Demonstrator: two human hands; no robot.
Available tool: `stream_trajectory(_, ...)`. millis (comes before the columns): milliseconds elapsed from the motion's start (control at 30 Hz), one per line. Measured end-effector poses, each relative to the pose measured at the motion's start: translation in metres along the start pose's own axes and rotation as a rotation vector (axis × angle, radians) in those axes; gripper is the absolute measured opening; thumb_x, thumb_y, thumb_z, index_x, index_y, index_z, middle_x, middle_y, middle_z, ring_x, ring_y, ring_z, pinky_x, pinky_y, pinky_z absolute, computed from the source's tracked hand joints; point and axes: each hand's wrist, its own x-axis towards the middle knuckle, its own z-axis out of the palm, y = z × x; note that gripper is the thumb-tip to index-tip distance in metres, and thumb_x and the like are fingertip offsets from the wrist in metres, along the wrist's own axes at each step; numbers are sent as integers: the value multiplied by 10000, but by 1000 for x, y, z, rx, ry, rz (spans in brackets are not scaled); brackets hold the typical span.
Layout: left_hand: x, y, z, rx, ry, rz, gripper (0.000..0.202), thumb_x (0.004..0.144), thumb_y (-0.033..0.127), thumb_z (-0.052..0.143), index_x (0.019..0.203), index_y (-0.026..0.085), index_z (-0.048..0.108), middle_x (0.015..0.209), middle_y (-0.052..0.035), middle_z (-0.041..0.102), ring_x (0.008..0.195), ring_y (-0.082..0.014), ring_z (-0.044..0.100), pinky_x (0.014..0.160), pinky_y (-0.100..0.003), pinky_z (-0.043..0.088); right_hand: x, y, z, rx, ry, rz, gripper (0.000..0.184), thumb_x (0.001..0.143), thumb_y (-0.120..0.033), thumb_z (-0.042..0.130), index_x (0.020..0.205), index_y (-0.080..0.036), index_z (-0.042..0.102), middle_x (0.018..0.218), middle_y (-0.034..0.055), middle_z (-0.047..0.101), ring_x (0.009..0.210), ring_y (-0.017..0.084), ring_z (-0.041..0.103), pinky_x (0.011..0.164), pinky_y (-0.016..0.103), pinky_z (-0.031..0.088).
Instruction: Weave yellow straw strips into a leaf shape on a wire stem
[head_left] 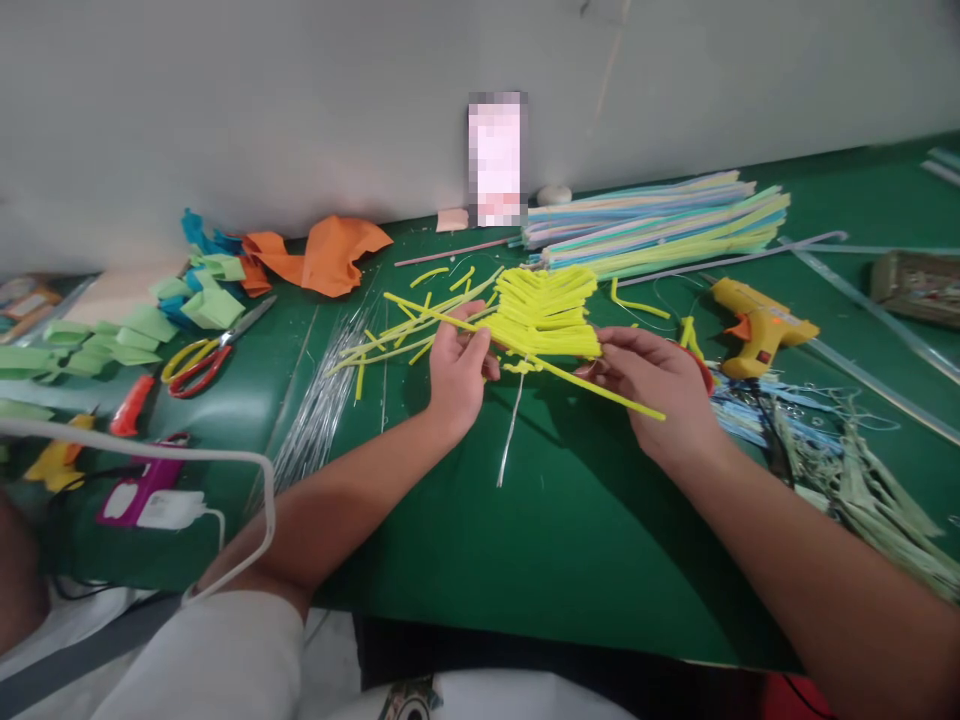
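Observation:
A leaf-like piece made of bright yellow pipe cleaners (547, 310) is held up between my hands, its rows packed close together and a thin silvery wire (510, 440) hanging below. One long yellow pipe cleaner (607, 388) lies slantwise across its lower end. My left hand (456, 365) is closed, pinching this long pipe cleaner by the piece's left edge. On the right edge, my right hand (652, 380) has its fingers curled against the piece, fingertips partly hidden. Loose yellow pipe cleaner lengths (390, 335) lie behind my left hand.
Bundled pastel pipe cleaners (652, 225) lie at the back near a propped phone (496, 160). A yellow glue gun (761, 325) rests to the right. Scissors (214, 360), silvery wires (322, 400) and a purple power strip (142, 485) are leftward. A white cable frame (266, 500) crosses my left arm.

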Motion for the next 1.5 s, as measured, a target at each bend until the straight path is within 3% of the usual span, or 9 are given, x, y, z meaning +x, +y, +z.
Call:
stream_trajectory(233,1,1,0,4,16,3,267,899,322,620,1137,214,568,593,76,528,408,-54,503,404,-205,390,0,0,-10,-571,-64,-387,448,681,-276,777,1111,-287,651,928,11,646,650,142,578,604,298,478)
stream_trajectory(333,1,1,0,12,13,1,265,906,328,613,1140,216,560,605,76,534,411,-51,504,408,-202,391,-3,-7,-13,-750,-106,-546,337,714,-308,761,1042,-292,684,830,8,600,613,142,510,606,309,445)
stream_trajectory(433,1,0,0,9,17,15,272,909,339,610,1145,214,557,625,72,546,416,-45,508,411,-194,395,-6,-11,-14,-839,-206,-590,227,735,-337,745,957,-297,715,762,9,590,614,153,488,616,319,422)
stream_trajectory(700,0,2,1,31,4,17,298,901,365,627,1141,206,548,656,59,590,411,-40,507,410,-190,393,-12,-13,-7,-741,-351,-540,167,767,-356,709,923,-315,750,760,14,670,629,170,553,622,325,451)
stream_trajectory(800,0,4,1,29,-15,20,310,894,379,634,1143,216,546,616,77,556,415,-48,513,412,-193,392,-16,-14,-4,-648,-279,-516,110,777,-330,705,866,-310,765,854,25,716,698,187,609,657,332,480)
stream_trajectory(1000,-4,9,4,-5,-69,11,376,853,372,679,1145,201,514,632,71,604,409,-50,510,421,-194,406,-15,-9,-2,-397,-108,-314,175,830,-412,673,837,-244,723,814,20,673,581,132,580,565,292,482)
stream_trajectory(1233,-6,10,7,5,-95,0,469,783,288,741,1181,196,510,632,74,616,419,-57,546,431,-186,442,-11,-7,1,-193,-60,-222,213,851,-454,649,866,-241,646,719,-3,668,559,136,618,571,296,526)
stream_trajectory(1367,-5,9,9,18,-123,-38,528,720,256,785,1180,181,536,738,26,672,443,-56,567,434,-185,464,-12,-8,1,-108,-27,-213,203,864,-451,632,892,-251,604,703,-12,694,547,137,632,584,299,538)
stream_trajectory(1500,-4,6,9,8,-152,-36,470,744,246,759,1164,174,561,780,5,693,448,-53,572,435,-182,475,-10,-10,0,-33,15,-173,222,846,-451,654,853,-241,583,696,-4,702,507,135,613,556,302,531)
